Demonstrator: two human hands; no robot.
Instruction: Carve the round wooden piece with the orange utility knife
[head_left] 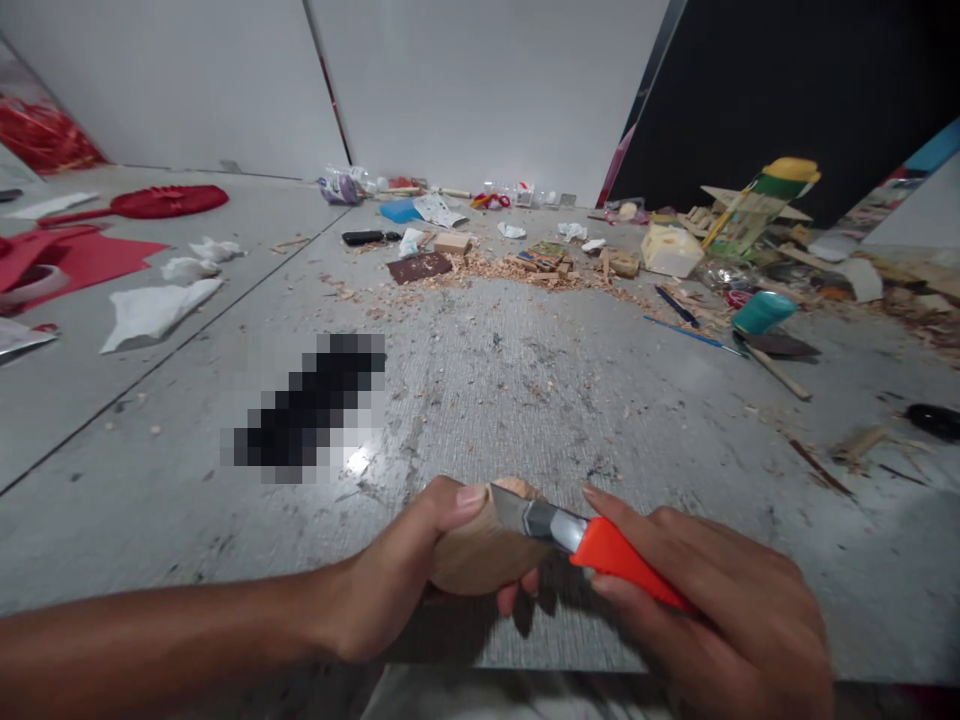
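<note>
Wood [480,565] is clasped in the left hand [409,560]; a knife [604,550], blade [510,509] at the wood, is held in the right hand [739,600].

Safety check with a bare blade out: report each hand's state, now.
Left hand: closed around the rounded wooden piece.
Right hand: closed on the orange-handled knife.

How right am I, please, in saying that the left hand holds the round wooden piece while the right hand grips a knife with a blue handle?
Only the colour is wrong: the head view shows that the knife in the right hand has an orange handle, not a blue one. The left hand does hold the round wooden piece.
</note>
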